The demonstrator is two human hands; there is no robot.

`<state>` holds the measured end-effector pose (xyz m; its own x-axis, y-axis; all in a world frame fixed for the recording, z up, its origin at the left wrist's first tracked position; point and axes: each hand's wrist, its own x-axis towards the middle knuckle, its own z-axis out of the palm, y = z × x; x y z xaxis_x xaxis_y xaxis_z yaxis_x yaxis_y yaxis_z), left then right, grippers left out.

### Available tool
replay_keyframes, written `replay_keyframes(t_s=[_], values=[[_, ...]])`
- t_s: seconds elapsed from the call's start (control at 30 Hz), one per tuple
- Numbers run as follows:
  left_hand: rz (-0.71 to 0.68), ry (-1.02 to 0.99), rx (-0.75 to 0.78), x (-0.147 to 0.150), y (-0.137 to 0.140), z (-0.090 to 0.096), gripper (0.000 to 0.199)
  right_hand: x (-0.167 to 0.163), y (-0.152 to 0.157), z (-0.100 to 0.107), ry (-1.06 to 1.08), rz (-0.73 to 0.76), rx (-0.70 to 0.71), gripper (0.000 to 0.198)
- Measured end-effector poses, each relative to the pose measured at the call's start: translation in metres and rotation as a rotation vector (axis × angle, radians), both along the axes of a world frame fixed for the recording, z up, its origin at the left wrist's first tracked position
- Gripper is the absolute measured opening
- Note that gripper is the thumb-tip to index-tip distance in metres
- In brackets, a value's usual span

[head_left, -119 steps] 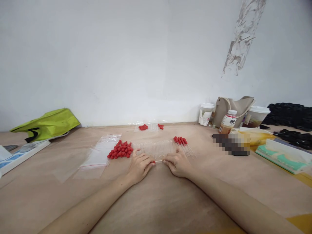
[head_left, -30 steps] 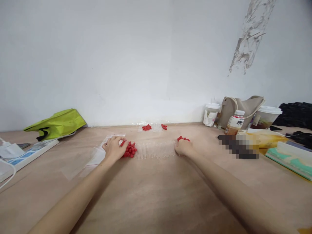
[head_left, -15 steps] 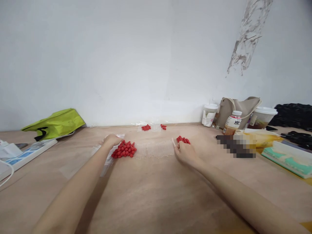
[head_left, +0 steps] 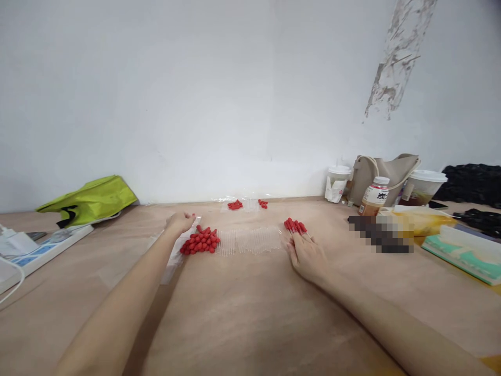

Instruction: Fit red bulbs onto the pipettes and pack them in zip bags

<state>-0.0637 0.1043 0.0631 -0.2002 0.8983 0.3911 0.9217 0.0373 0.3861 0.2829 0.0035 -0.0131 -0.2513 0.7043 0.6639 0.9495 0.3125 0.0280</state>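
While the left hand (head_left: 180, 223) pinches a small red bulb (head_left: 193, 215) in its grip, near the clear plastic bags (head_left: 173, 261), a pile of red bulbs (head_left: 200, 242) sits close by on the tabletop (head_left: 235, 308). Next to the pile lies a long row of thin clear tubes (head_left: 248, 241). Past the row, the right hand (head_left: 307, 253) rests by some red-topped tubes (head_left: 295, 226), but I can't make out if its grip has anything.
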Motion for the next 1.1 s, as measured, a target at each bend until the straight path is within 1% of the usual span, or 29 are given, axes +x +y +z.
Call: replay_keyframes(t_s=[0.07,0.13,0.17,0.2,0.23,0.27,0.3,0.37,0.47,0.67,0.93,1.1], values=[[-0.053,0.017,0.121,0.012,-0.020,0.000,0.021,0.001,0.001,-0.004,0.010,0.074,-0.053,0.018],[-0.172,0.034,0.186,0.031,-0.046,-0.009,0.019,0.001,0.003,-0.009,0.042,0.172,-0.099,0.020],[-0.266,0.040,0.204,0.042,-0.061,-0.016,0.016,0.000,0.003,-0.012,0.062,0.223,-0.118,0.023],[-0.467,0.038,0.221,0.053,-0.075,-0.024,0.015,-0.001,0.003,-0.014,0.086,0.272,-0.131,0.026],[-0.632,0.031,0.208,0.064,-0.089,-0.033,0.013,-0.003,0.002,-0.015,0.110,0.316,-0.141,0.028],[-0.729,0.024,0.162,0.074,-0.101,-0.041,0.012,-0.005,0.001,-0.016,0.136,0.353,-0.149,0.029],[-0.776,0.002,0.129,0.082,-0.111,-0.049,0.010,-0.008,-0.001,-0.016,0.161,0.386,-0.156,0.028],[-0.813,-0.062,0.106,0.092,-0.123,-0.061,0.010,-0.014,-0.007,-0.013,0.206,0.438,-0.160,0.025],[-0.824,-0.077,0.105,0.097,-0.126,-0.069,0.016,-0.022,-0.017,-0.007,0.223,0.484,-0.161,0.021],[-0.803,0.041,0.167,0.095,-0.118,-0.068,0.016,-0.028,-0.023,-0.003,0.185,0.510,-0.196,0.018],[-0.846,0.075,0.190,0.098,-0.122,-0.065,0.016,-0.031,-0.025,-0.001,0.136,0.531,-0.253,0.021],[-0.879,0.100,0.171,0.099,-0.124,-0.063,0.019,-0.029,-0.022,-0.002,0.079,0.528,-0.231,0.022]])
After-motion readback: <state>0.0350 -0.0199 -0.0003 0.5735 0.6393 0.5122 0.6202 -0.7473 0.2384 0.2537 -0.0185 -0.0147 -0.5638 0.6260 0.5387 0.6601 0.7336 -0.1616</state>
